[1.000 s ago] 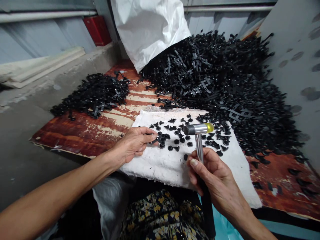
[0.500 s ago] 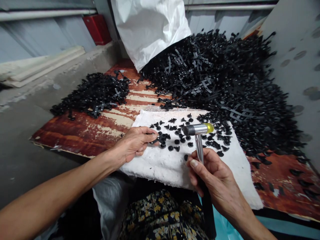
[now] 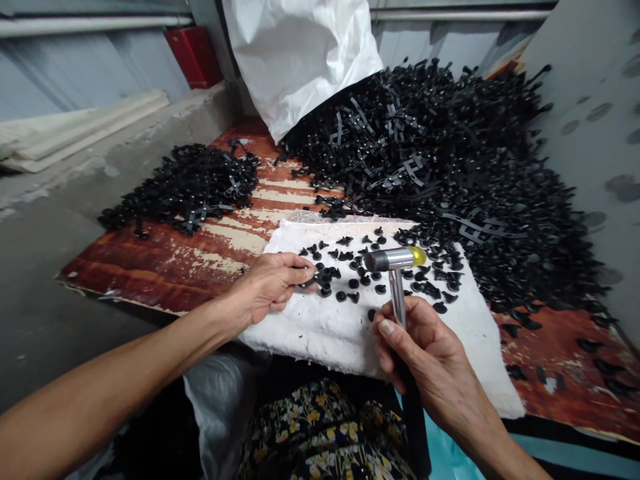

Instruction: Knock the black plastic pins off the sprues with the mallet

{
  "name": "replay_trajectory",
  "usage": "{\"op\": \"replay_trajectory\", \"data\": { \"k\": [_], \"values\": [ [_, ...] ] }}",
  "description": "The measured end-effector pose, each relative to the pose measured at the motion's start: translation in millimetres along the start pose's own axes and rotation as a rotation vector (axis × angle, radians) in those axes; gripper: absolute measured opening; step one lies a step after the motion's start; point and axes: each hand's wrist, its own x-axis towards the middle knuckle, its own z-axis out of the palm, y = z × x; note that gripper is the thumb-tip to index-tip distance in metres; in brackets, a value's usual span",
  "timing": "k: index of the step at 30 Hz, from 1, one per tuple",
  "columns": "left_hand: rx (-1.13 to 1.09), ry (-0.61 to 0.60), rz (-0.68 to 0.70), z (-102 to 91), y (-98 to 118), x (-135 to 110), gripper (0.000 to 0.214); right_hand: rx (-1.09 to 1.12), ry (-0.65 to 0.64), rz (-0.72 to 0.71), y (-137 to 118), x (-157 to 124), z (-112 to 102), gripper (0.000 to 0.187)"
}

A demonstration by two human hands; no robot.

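My left hand (image 3: 277, 283) is closed in a pinch on a small black part (image 3: 309, 280) at the left side of a white cloth (image 3: 320, 330). Its fingers hide most of that part. In my right hand (image 3: 423, 343) is a hammer (image 3: 397, 259) with a metal head, a dark face on one end and a yellow one on the other. The hammer's head stands upright above the cloth, in the air. Several small black round-headed pieces (image 3: 353, 283) lie scattered on the cloth between my hands.
A large heap of black jointed parts (image 3: 430, 147) fills the back right, under a white sack (image 3: 305, 60). A smaller black heap (image 3: 190, 183) lies at the left on the worn red-brown board (image 3: 135, 267). A grey panel (image 3: 600, 153) borders the right side.
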Motion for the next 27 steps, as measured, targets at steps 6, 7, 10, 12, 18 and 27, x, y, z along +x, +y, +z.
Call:
{"op": "replay_trajectory", "data": {
  "k": [6, 7, 10, 12, 18, 27],
  "values": [
    [0.087, 0.032, -0.006, 0.9, 6.2, 1.8, 0.005, -0.111, -0.060, 0.016, -4.2, -1.9, -3.4, 0.033],
    [0.108, 0.041, -0.012, 1.2, 8.0, 2.1, 0.005, -0.155, -0.065, 0.011, -6.0, -2.5, -4.7, 0.031],
    [0.162, 0.053, -0.030, 2.0, 11.6, 2.4, 0.004, -0.387, -0.065, -0.104, -11.6, -3.4, -9.4, 0.027],
    [0.179, 0.045, -0.030, 2.2, 12.1, 2.1, 0.003, -0.579, -0.045, -0.279, -14.2, -1.7, -12.3, 0.030],
    [0.192, 0.065, -0.065, 3.4, 12.6, -0.4, 0.003, -0.968, -0.052, -0.732, -13.2, 15.8, -14.2, 0.050],
    [0.091, -0.055, -0.038, -4.1, 9.6, 2.0, 0.008, -1.212, -0.075, -0.765, -11.1, 22.3, -14.7, 0.055]
  ]
}}
